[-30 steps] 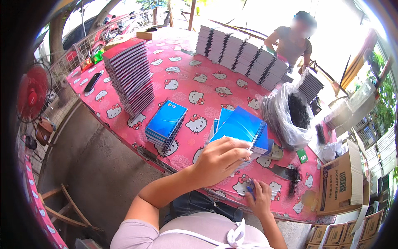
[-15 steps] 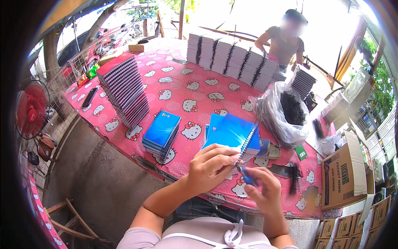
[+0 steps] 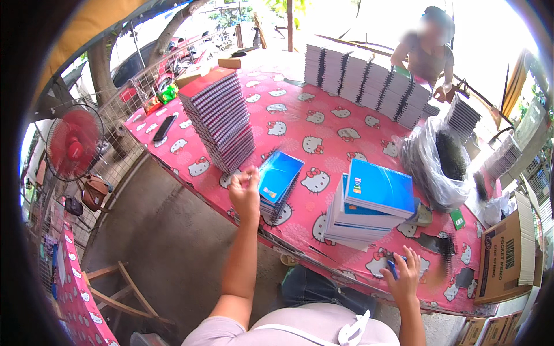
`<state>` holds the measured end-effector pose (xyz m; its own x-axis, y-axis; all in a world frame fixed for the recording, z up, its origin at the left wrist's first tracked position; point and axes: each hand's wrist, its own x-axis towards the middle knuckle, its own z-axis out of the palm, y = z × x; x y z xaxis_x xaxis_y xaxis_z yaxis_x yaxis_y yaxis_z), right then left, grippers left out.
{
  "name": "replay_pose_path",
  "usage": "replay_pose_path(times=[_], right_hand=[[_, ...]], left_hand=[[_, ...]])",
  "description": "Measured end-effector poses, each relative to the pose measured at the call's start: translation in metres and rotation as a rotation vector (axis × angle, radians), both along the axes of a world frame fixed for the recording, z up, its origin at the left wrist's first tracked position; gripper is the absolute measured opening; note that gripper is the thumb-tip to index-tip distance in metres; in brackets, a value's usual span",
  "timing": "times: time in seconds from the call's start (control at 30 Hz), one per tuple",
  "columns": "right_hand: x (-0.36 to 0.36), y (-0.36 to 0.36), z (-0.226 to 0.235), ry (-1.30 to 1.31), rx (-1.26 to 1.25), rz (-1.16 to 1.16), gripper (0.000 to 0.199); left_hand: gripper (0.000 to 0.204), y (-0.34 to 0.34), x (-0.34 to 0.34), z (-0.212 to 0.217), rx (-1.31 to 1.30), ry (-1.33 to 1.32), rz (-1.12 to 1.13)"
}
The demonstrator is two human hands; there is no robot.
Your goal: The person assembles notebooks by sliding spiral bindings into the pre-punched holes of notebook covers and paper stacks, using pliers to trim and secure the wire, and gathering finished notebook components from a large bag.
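Note:
My left hand [image 3: 245,190] is at the left edge of a short stack of blue spiral notebooks [image 3: 281,177]. Its fingers are loosely bent and nothing shows in them; whether they touch the stack I cannot tell. Low over the table's front edge, my right hand [image 3: 406,271] grips a small tool with blue handles, pliers [image 3: 393,269] by their look. Between the hands stands a taller, unevenly piled stack of blue-covered notebooks [image 3: 378,187], with white page edges facing me.
A tall stack of red-topped spiral notebooks [image 3: 216,124] stands far left. White page blocks with black spirals [image 3: 358,81] line the back. A plastic bag of black coils [image 3: 430,167] and a cardboard box [image 3: 508,254] are right. Another person [image 3: 427,49] stands across the pink table.
The notebook that was in my left hand has left it, and a blue notebook now tops the short stack, turned differently. My hands have moved apart; the view has swung left.

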<state>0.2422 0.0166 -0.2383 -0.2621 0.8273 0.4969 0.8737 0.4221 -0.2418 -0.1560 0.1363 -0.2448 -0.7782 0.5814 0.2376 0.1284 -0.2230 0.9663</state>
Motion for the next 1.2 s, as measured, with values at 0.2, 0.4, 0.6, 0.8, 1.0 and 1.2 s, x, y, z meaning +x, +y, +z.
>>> replay_pose_path(times=[0.2,0.4,0.6,0.8,1.0,1.2], right_hand=[[-0.153,0.031,0.036,0.492,-0.232,0.679,0.038],[-0.286,0.145,0.006,1.0,0.32,0.372,0.027],[-0.291,0.232,-0.028,1.327,-0.145,0.06,0.043],[-0.31,0.228,-0.029,1.459,-0.432,0.307,0.049],[-0.289,0.227,-0.027,1.341,-0.295,0.303,0.043],[-0.211,0.065,0.099,0.254,-0.158,0.842,0.046]], left_hand=[[0.014,0.004,-0.009,-0.045,0.1,0.083,-0.003],[0.027,-0.004,-0.006,-0.037,0.111,0.216,-0.055],[0.044,0.0,-0.003,-0.036,0.119,0.317,-0.048],[0.05,-0.001,-0.014,-0.062,0.171,0.173,-0.02],[0.056,0.01,-0.001,-0.053,0.283,0.314,-0.011],[0.035,-0.012,-0.03,-0.023,0.251,0.416,0.076]])
